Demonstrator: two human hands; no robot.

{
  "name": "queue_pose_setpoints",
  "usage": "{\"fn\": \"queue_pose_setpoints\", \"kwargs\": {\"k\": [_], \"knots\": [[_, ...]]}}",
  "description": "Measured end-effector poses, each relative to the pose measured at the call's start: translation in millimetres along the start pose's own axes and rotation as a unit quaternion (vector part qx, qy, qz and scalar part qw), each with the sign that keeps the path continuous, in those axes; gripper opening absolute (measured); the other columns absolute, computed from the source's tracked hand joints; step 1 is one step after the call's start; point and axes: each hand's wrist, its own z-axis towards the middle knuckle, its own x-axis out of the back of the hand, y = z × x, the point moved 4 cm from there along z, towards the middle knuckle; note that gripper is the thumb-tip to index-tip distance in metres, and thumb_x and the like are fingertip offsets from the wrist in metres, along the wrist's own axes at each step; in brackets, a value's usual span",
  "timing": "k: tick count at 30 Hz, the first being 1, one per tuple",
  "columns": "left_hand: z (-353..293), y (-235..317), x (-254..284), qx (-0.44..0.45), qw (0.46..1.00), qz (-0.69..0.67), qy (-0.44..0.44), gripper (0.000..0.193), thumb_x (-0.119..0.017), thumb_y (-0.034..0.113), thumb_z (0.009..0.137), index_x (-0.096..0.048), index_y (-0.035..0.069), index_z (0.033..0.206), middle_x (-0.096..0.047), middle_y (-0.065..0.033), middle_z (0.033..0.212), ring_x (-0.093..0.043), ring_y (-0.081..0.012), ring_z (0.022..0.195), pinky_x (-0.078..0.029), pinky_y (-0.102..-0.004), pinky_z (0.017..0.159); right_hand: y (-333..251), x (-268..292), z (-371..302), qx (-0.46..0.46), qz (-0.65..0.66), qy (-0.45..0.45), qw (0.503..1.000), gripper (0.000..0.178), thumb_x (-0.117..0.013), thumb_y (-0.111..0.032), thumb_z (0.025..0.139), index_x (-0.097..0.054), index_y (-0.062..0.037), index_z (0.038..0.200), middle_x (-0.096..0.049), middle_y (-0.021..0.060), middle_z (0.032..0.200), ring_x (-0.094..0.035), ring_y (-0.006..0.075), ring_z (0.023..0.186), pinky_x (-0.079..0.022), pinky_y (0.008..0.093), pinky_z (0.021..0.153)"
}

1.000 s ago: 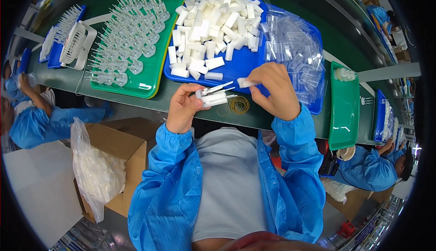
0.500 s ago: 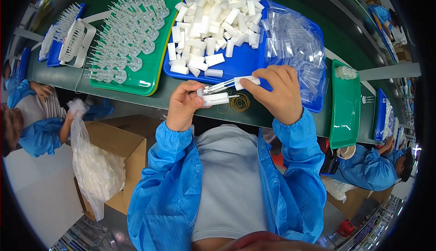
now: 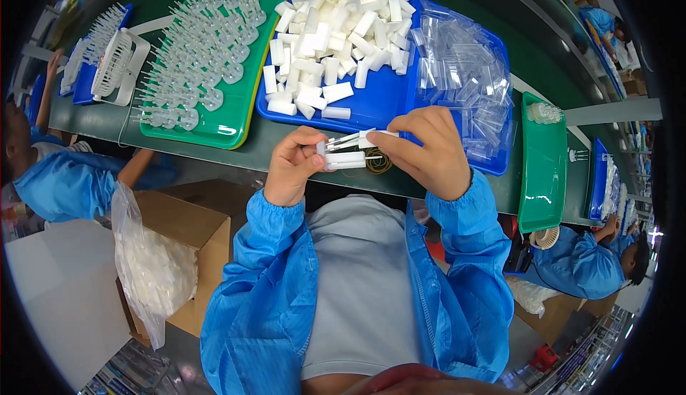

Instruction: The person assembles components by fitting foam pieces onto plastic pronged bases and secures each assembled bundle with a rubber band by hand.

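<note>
My left hand [image 3: 289, 168] pinches the base of a pronged clear plastic part [image 3: 321, 150] between thumb and fingers. Its thin rods point to the right. Around the nearer rod sits a white foam block [image 3: 346, 160], the rod's tip sticking out of its far end. My right hand [image 3: 437, 150] is closed on another white foam block [image 3: 366, 138], which is at the tips of the farther rods. My fingers partly cover that block. Just behind, on the green tabletop, lies a bundle of yellowish rubber bands [image 3: 379, 161], partly hidden by my right hand.
A blue tray [image 3: 386, 109] holds a heap of white foam blocks; clear plastic sleeves [image 3: 464, 66] fill the blue tray beside it. Pronged parts stand in rows on a green tray [image 3: 227, 132]. A white fan [image 3: 118, 66] and another green tray [image 3: 541, 173] flank these. Co-workers sit on both sides.
My right hand has moved left, bringing its foam block closer to the plastic part's base, over the rods. The co-worker at left has turned and reached toward the bench.
</note>
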Motion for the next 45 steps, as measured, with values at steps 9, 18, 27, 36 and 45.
{"fn": "queue_pose_setpoints", "kwargs": {"k": [9,18,27,36,45], "knots": [[-2.3,0.0,3.8,0.01,1.0,-0.017,-0.004,0.028,-0.068,0.008,0.085,-0.058,0.003,0.111,-0.054,-0.0084,0.107,-0.062,-0.019,0.093,-0.057,-0.0333,0.075,0.1,-0.1,3.7,0.072,0.025,0.011,0.997,0.032,-0.065,-0.009,0.07,-0.066,-0.0146,0.101,-0.056,0.0023,0.086,-0.055,0.0176,0.076,-0.042,0.0297,0.066],[-3.3,-3.9,3.4,0.022,0.999,-0.036,0.0,0.028,-0.068,0.007,0.084,-0.059,0.003,0.111,-0.055,-0.009,0.108,-0.062,-0.0189,0.094,-0.057,-0.0334,0.077,-6.8,6.7,5.7,0.083,-0.03,0.007,0.996,0.031,-0.065,-0.01,0.068,-0.066,-0.0142,0.099,-0.059,0.0014,0.088,-0.057,0.0151,0.075,-0.043,0.0285,0.066],[-2.2,-2.2,-15.3,0.01,0.997,-0.06,-0.054,0.028,-0.068,0.0,0.083,-0.059,0.001,0.109,-0.051,-0.008,0.105,-0.059,-0.0162,0.095,-0.056,-0.0289,0.079,-8.6,-4.4,6.0,0.07,0.121,-0.001,0.99,0.029,-0.064,-0.011,0.069,-0.067,-0.0086,0.098,-0.063,0.0035,0.091,-0.06,0.0182,0.082,-0.044,0.0301,0.07],[-2.9,-3.6,-12.8,0.064,0.993,-0.067,-0.069,0.034,-0.067,-0.001,0.082,-0.057,-0.002,0.115,-0.052,-0.0079,0.113,-0.06,-0.0199,0.104,-0.055,-0.0309,0.084,-2.3,-16.5,7.5,0.113,0.181,-0.024,0.977,0.032,-0.065,-0.015,0.073,-0.067,-0.0084,0.104,-0.065,0.0042,0.098,-0.06,0.0209,0.09,-0.044,0.0324,0.076],[-6.4,0.4,-4.5,0.072,0.997,-0.017,-0.03,0.045,-0.064,-0.005,0.082,-0.052,0.0,0.125,-0.053,-0.0086,0.121,-0.06,-0.0215,0.107,-0.057,-0.0327,0.082,57.8,-50.8,22.7,-0.125,0.065,-0.034,0.989,0.034,-0.063,-0.007,0.082,-0.064,-0.0104,0.115,-0.06,0.0118,0.102,-0.057,0.0288,0.096,-0.046,0.0378,0.083]]}}
